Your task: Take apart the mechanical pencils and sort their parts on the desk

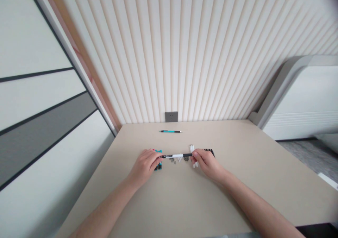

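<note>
Between my two hands, level above the table, is a black and white pen (177,156). My left hand (145,163) pinches its left end, while the fingers of my right hand (207,162) close on its right end. Under and beside my left hand lie several teal and black pen parts (160,166), partly covered by it. Several white tubes (192,148) and black pen parts (212,152) lie around my right hand, which hides part of them. Small grey and white pieces (173,160) sit in little piles behind the pen.
A teal and black pen (171,131) lies across the back of the beige table (169,202). Behind it rises a ribbed cream wall with a dark socket (171,117). A white panelled cabinet (47,125) stands at left, and a pale headboard (303,97) at right.
</note>
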The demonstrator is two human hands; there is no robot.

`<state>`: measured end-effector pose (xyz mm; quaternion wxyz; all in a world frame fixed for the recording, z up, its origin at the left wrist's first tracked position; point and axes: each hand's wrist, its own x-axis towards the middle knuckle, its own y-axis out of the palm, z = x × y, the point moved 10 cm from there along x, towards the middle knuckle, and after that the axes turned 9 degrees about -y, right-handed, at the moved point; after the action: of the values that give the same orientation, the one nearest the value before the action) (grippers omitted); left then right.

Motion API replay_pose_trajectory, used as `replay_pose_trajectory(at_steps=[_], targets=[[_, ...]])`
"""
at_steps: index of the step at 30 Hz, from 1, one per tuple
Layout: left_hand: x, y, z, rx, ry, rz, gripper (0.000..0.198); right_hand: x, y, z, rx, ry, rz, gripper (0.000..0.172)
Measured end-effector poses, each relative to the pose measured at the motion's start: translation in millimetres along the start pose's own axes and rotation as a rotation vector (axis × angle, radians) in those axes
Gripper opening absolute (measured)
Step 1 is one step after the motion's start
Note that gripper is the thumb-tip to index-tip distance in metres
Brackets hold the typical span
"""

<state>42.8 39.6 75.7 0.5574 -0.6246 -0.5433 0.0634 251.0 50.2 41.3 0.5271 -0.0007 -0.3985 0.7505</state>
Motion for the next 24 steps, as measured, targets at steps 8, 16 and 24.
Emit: replay_pose_trajectory(at_steps=[8, 16, 24], targets=[[0.3, 4.4, -2.2, 0.018, -0.010, 0.045, 0.025, 0.9, 2.2, 5.0, -0.082, -0.031, 0.030, 0.037], [1.3, 4.8, -6.2, -0.011, 0.005, 0.064, 0.025, 2.5, -5.5, 6.6, -0.118, -0.075, -0.010, 0.035], [2.1, 2.8, -6.0, -0.046, 0.015, 0.104, 0.025, 0.9, -8.6, 10.9, -0.135, -0.125, -0.025, 0.034]])
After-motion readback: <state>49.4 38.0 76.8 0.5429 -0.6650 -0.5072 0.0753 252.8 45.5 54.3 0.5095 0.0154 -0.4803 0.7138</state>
